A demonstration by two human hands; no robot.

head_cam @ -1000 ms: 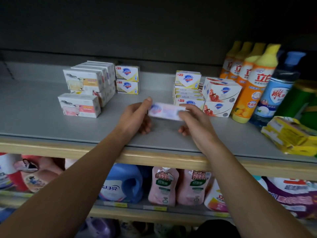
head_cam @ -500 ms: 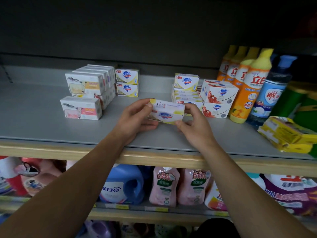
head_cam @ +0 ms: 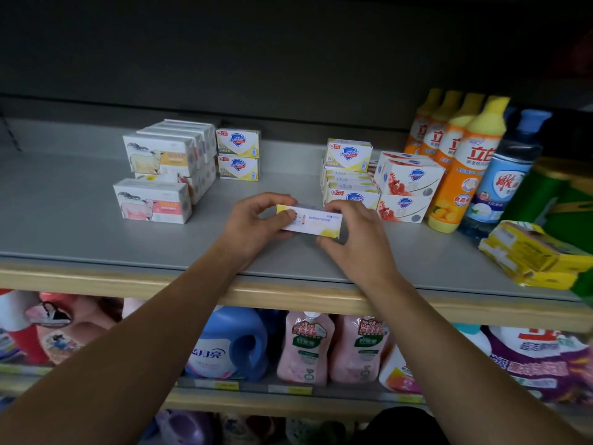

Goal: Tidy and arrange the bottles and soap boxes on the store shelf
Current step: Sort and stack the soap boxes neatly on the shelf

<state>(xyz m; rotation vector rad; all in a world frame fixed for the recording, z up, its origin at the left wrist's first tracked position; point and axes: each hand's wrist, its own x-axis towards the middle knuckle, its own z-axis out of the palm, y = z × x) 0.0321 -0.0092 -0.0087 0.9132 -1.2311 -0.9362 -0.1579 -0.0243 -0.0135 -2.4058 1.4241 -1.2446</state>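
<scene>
Both hands hold one small white and yellow soap box [head_cam: 316, 221] just above the grey shelf [head_cam: 80, 220], near its front middle. My left hand [head_cam: 256, 224] grips the box's left end and my right hand [head_cam: 356, 236] grips its right end. White goat-soap boxes [head_cam: 163, 175] are stacked at the left. Behind them stand two stacked yellow soap boxes [head_cam: 238, 154]. More yellow soap boxes [head_cam: 348, 175] and pomegranate soap boxes [head_cam: 407, 186] are piled to the right. Orange dish-soap bottles [head_cam: 462, 162] and a blue bottle [head_cam: 503, 178] line the far right.
Yellow wrapped packs [head_cam: 536, 255] lie at the right front of the shelf, beside a green container [head_cam: 558, 194]. Below the wooden shelf lip [head_cam: 305, 297], the lower shelf holds a blue detergent jug [head_cam: 227, 345], pink refill pouches [head_cam: 333, 348] and other bags.
The soap box has been turned over between my hands, from its logo face to a face with small print. Both hands have stayed near the shelf's front middle.
</scene>
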